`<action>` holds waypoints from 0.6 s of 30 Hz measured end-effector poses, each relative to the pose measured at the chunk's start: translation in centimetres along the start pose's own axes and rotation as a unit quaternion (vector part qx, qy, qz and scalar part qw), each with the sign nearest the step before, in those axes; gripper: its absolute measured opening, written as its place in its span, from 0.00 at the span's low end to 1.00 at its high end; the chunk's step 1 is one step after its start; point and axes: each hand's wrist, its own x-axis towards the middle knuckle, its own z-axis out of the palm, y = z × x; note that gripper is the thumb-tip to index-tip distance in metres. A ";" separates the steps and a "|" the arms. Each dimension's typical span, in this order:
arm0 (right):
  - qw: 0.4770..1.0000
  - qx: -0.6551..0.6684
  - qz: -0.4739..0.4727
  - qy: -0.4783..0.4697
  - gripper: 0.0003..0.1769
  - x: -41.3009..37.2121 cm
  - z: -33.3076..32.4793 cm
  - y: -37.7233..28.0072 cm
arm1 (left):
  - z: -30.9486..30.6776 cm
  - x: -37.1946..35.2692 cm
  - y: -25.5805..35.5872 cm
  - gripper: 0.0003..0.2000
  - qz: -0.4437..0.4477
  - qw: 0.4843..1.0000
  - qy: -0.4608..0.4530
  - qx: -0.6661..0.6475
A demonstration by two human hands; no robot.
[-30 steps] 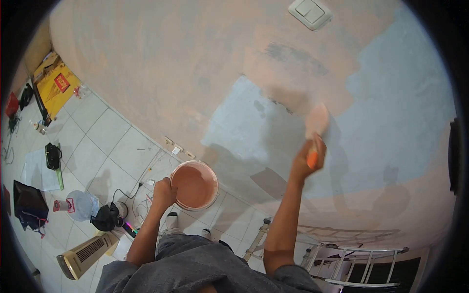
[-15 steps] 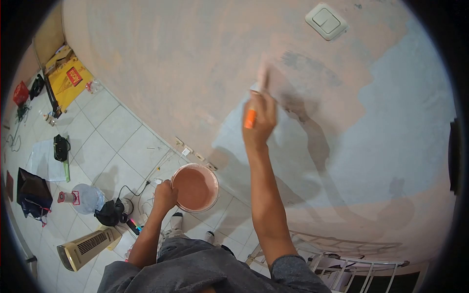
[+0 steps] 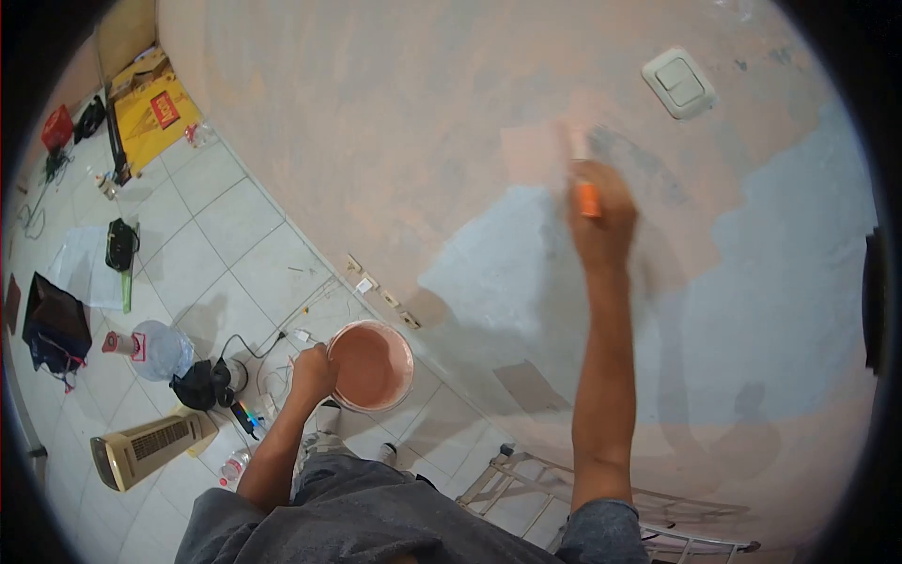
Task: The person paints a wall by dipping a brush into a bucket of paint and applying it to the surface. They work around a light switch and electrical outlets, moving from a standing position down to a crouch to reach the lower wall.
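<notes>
My right hand (image 3: 606,211) is closed around the orange handle of a paintbrush (image 3: 588,199). The brush's bristle end is blurred and lies against the wall (image 3: 376,122), on the pinkish paint above a pale grey-blue patch (image 3: 498,254). Lower down, my left hand (image 3: 315,376) grips the rim of a bucket (image 3: 411,365). Pinkish-brown paint (image 3: 362,367) shows inside it. The bucket hangs above the tiled floor, close to the foot of the wall.
A light switch (image 3: 678,83) is on the wall, upper right. Sockets (image 3: 390,299) line the wall low down. A metal rack (image 3: 526,479) stands near my right side. On the floor are a heater (image 3: 155,446), a water jug (image 3: 164,350), a black bag (image 3: 56,324) and cables.
My right hand and the brush have moved right along the wall, and a fresh pink stroke shows to their left. The view has shifted a little. My left hand still holds the bucket.
</notes>
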 end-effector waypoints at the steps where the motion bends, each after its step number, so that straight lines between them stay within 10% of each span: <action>1: 1.000 -0.013 0.005 0.024 0.12 0.8 -2.3 -0.4 | 0.2 0.1 0.2 0.12 -0.005 1.000 -0.007 0.002; 11: 0.953 -0.301 -0.039 0.002 0.09 0.5 1.3 -3.7 | 0.5 -0.4 2.2 0.12 -0.023 0.999 -0.014 -0.020; 18: 0.963 -0.103 -0.094 -0.232 0.02 -7.8 11.8 -7.1 | 1.1 -1.5 0.5 0.12 -0.044 0.999 0.000 -0.020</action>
